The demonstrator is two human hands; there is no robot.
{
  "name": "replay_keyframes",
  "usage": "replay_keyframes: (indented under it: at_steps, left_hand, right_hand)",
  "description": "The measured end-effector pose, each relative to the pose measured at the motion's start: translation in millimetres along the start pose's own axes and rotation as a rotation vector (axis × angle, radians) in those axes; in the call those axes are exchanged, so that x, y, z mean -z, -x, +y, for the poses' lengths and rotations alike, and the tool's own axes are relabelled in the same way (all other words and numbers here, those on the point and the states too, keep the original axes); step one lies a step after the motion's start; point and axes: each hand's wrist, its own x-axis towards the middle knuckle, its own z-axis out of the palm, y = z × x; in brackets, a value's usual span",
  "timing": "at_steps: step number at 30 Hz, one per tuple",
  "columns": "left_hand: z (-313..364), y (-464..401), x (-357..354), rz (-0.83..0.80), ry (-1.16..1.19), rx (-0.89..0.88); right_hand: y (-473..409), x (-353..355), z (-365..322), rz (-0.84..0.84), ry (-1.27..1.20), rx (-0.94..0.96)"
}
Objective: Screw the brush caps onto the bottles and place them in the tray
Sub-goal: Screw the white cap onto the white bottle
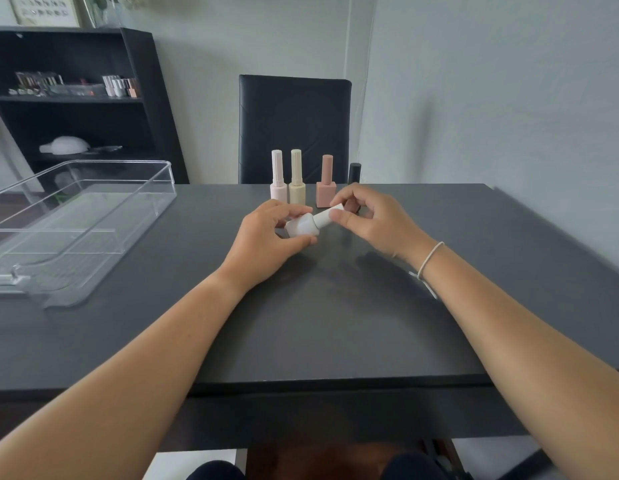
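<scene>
My left hand (266, 237) grips the body of a white bottle (303, 227), tilted with its neck to the right, just above the dark table. My right hand (367, 220) pinches the white brush cap (326, 217) on that bottle's neck. Behind my hands stand a pale pink bottle (278, 178), a cream bottle (297, 178) and a dusty pink bottle (326, 187), each with its cap on. A black bottle (354, 173) stands partly hidden behind my right hand. The clear plastic tray (93, 216) lies at the table's left with nothing in it.
A black chair (294, 126) stands behind the table's (318, 323) far edge. A dark shelf unit (79, 98) with small bottles stands at the back left. The tray overhangs the table's left side.
</scene>
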Motion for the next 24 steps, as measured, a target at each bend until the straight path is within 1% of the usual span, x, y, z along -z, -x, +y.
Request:
replay_keyframes:
  at_steps: [3, 8, 15, 20, 24]
  left_hand:
    - [0, 0, 0, 0.000, 0.005, 0.004]
    - [0, 0, 0, -0.013, -0.007, 0.004]
    - [-1, 0, -1, -0.016, -0.011, 0.001]
    - [1, 1, 0, -0.054, 0.029, -0.010]
    - [0, 0, 0, -0.089, 0.024, 0.007]
  right_hand:
    - [0, 0, 1, -0.016, 0.014, 0.031]
    - [-3, 0, 2, 0.017, 0.045, -0.009]
    - [-3, -2, 1, 0.052, 0.074, -0.001]
    - [-5, 2, -3, 0.123, 0.040, 0.056]
    - [-7, 16, -2, 0.217, 0.030, 0.079]
